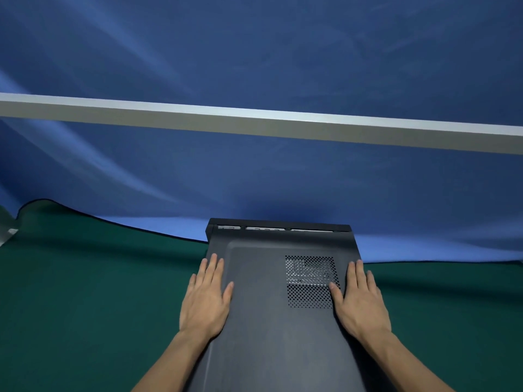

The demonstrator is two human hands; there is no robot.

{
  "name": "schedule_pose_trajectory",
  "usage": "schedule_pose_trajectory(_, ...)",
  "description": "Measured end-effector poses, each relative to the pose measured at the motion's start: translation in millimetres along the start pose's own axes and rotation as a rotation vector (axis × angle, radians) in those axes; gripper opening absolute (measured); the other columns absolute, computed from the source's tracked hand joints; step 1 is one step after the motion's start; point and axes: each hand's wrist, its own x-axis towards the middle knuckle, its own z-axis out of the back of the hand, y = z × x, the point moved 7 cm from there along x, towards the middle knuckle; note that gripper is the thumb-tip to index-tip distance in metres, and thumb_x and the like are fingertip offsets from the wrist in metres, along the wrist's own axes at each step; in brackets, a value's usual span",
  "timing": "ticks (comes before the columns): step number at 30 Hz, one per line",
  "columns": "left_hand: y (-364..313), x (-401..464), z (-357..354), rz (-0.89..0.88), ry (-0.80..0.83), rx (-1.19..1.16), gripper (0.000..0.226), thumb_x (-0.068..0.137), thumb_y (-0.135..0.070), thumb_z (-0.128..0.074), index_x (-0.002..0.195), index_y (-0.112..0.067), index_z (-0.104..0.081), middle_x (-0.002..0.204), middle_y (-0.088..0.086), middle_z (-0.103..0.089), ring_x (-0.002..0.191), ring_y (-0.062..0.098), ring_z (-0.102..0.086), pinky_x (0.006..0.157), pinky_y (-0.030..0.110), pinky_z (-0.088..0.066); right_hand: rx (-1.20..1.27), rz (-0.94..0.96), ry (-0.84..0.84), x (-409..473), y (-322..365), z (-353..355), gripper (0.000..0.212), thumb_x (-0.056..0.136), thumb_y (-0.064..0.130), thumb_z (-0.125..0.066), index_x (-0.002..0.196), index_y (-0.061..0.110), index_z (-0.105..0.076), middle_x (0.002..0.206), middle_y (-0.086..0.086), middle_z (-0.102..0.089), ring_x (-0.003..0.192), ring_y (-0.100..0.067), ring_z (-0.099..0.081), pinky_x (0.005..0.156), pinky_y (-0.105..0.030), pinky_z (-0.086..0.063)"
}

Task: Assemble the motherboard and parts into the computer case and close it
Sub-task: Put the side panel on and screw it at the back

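A dark grey computer case (271,321) lies flat on the green mat, its side panel facing up with a perforated vent (310,281) at the right. Along the far edge a narrow gap shows metal parts of the case's inside. My left hand (205,298) rests flat on the panel's left edge, fingers straight. On the panel's right edge my right hand (360,301) lies flat too, with its thumb on the vent. The motherboard and other parts are hidden under the panel.
A green mat (99,292) covers the table on both sides of the case. Blue cloth (254,179) hangs behind it, crossed by a white horizontal bar (254,121). A pale object shows at the far left edge (7,230).
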Motion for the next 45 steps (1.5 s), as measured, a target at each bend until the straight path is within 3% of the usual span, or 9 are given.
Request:
schedule_pose_trajectory(5,1.5,-5.1,2.1,0.001,-0.008,-0.014,0.056,0.102,-0.04,-0.021,0.152,-0.02,-0.008,0.159,-0.008,0.006,0.145,0.01,0.009,0.119,0.03,-0.002,-0.073,-0.019,0.034,-2.6,2.2,4.6,0.071,0.099,0.054,-0.013,0.152,0.011,0.007,0.16,-0.005,0.013,0.147,-0.029,-0.004,0.116,-0.039,-0.018)
schedule_pose_trajectory(9,1.2,-1.8,4.5,0.002,-0.011,-0.027,0.054,0.102,-0.038,-0.022,0.152,-0.02,-0.01,0.159,-0.009,0.004,0.146,0.009,0.007,0.119,0.03,-0.004,-0.085,-0.075,0.017,0.5,12.5,16.9,0.072,0.1,0.051,-0.024,0.152,0.008,0.001,0.16,-0.007,-0.002,0.136,-0.036,-0.03,0.105,-0.041,-0.034)
schedule_pose_trajectory(12,1.6,-0.5,4.9,0.002,-0.011,-0.039,0.054,0.102,-0.037,-0.022,0.152,-0.02,-0.011,0.159,-0.009,0.003,0.146,0.009,0.007,0.118,0.029,-0.005,-0.067,-0.21,-0.069,3.9,4.7,33.9,0.068,0.098,0.044,-0.039,0.145,0.0,-0.017,0.144,-0.018,-0.035,0.123,-0.033,-0.041,0.095,-0.04,-0.041)
schedule_pose_trajectory(15,1.4,-0.8,5.3,0.001,-0.011,-0.04,0.054,0.102,-0.037,-0.022,0.152,-0.02,-0.011,0.159,-0.009,0.003,0.146,0.009,0.006,0.118,0.029,-0.006,-0.021,-0.284,-0.02,11.7,-7.1,40.7,0.054,0.096,0.041,-0.046,0.13,0.0,-0.041,0.13,-0.02,-0.045,0.119,-0.033,-0.044,0.09,-0.039,-0.043)
schedule_pose_trajectory(22,2.8,-2.5,8.1,-0.01,0.001,-0.019,0.053,0.103,-0.035,-0.021,0.152,-0.02,-0.008,0.159,-0.008,0.004,0.146,0.009,0.006,0.119,0.029,-0.006,0.259,-0.398,0.105,20.3,-21.4,35.5,0.062,0.089,0.049,-0.058,0.128,0.006,-0.035,0.126,-0.02,-0.051,0.111,-0.035,-0.054,0.082,-0.038,-0.047)
schedule_pose_trajectory(27,-0.8,-2.1,9.2,0.01,-0.006,-0.048,0.052,0.102,-0.031,-0.025,0.152,-0.019,-0.014,0.159,-0.008,0.001,0.146,0.01,0.003,0.118,0.029,-0.01,-0.108,-0.18,0.013,22.7,3.3,52.5,0.052,0.095,0.044,-0.049,0.13,0.005,-0.041,0.132,-0.013,-0.041,0.123,-0.03,-0.041,0.085,-0.035,-0.046)
schedule_pose_trajectory(31,-1.6,-0.5,9.3,0.022,-0.014,-0.047,0.053,0.101,-0.029,-0.027,0.151,-0.018,-0.016,0.16,-0.007,-0.001,0.146,0.011,0.003,0.118,0.028,-0.01,-0.035,-0.084,-0.021,20.8,14.8,37.9,0.055,0.098,0.048,-0.04,0.134,0.006,-0.037,0.14,-0.01,-0.035,0.128,-0.029,-0.035,0.097,-0.039,-0.04)
schedule_pose_trajectory(35,-1.9,0.1,7.2,0.024,-0.02,-0.026,0.055,0.101,-0.035,-0.026,0.152,-0.019,-0.014,0.16,-0.007,0.0,0.146,0.012,0.004,0.118,0.029,-0.007,-0.058,-0.031,-0.075,9.7,18.1,6.6,0.069,0.1,0.051,-0.017,0.152,0.007,-0.008,0.16,-0.009,-0.005,0.147,-0.027,-0.005,0.117,-0.039,-0.015)
schedule_pose_trajectory(45,0.5,11.2,-4.7,0.052,-0.022,0.093,0.058,0.1,-0.044,-0.015,0.152,-0.021,-0.001,0.158,-0.008,0.011,0.146,0.016,0.01,0.119,0.033,-0.004,-0.052,-0.02,-0.153,26.3,13.5,-3.9,0.07,0.097,0.051,-0.01,0.152,0.01,0.0,0.16,-0.006,0.004,0.147,-0.022,0.007,0.119,-0.038,-0.002)
